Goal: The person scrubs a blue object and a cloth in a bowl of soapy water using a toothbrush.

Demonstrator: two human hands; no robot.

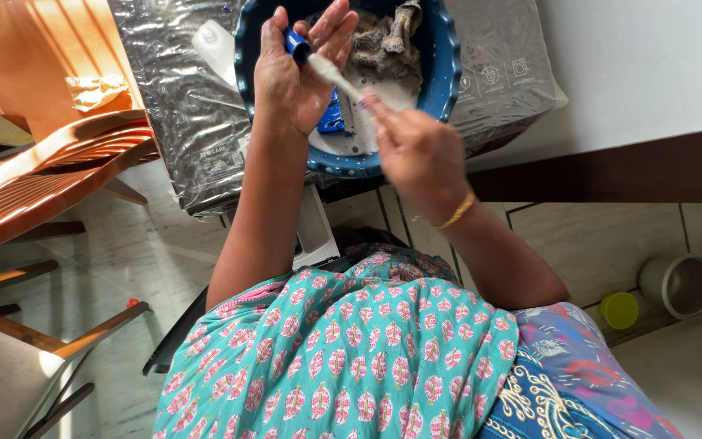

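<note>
Two hands are kept over the blue bowl [440,77], so drips fall inside. A small blue item [296,45] is cradled by the curled left hand [290,81]; at its four o'clock, a white strip [336,77] is pinched by the right hand [416,154].

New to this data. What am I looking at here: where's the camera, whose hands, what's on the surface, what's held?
There is one picture, from a camera worn on a person's head, looking straight down past their patterned clothes. No machine: two bare hands work over a blue bowl that stands on a silvery plastic sheet on a white table. The left hand holds a small blue thing, too hidden to identify. The right hand, blurred, grips a pale stick-like piece that runs up to it. The bowl holds whitish liquid and greyish lumps. Brown plastic chairs stand on the left.
</note>
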